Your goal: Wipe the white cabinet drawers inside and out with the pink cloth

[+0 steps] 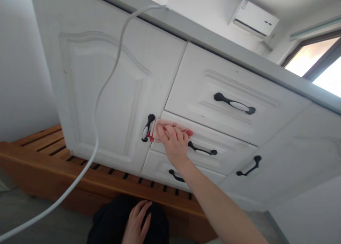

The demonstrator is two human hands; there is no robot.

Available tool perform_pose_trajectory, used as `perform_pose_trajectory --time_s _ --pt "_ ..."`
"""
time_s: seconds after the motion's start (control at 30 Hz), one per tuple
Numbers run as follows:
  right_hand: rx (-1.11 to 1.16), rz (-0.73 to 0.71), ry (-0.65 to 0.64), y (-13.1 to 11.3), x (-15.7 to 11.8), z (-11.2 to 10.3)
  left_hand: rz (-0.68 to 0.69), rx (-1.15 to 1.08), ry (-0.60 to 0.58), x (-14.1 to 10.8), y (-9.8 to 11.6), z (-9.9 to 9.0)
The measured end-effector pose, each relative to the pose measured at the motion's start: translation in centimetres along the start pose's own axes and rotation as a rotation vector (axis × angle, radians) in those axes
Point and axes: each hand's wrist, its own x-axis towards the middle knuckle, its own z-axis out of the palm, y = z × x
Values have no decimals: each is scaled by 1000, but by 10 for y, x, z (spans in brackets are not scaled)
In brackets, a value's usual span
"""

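I have the right grip [175, 144] curled over the cloth [155, 130]; dragging left could snag it on the door handle [147, 128]. Left grip [137, 221] lies loosely open, seemingly empty.

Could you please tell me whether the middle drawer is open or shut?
Shut: the middle drawer, partly behind the right hand, sits flush with the top drawer.

Pink, red-patched cloth [155, 131]; white drawers [191, 82]; black handles [230, 101]
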Motion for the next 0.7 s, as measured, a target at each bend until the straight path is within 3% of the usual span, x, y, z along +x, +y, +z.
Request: perform_pose_trajectory --time_s 0.17,0.3,0.43,0.7 --pt "103 -174 -163 -15 -27 8 -32 -7 -32 0 0 -3" --pt "142 -274 -325 0 -48 -7 -37 -5 -64 0 1 -7" --pt "133 -272 -385 43 -79 -35 -10 10 -44 0 -3 -9" --pt "-95 -158 -517 149 -177 -99 104 118 -24 -1 -8 -2"
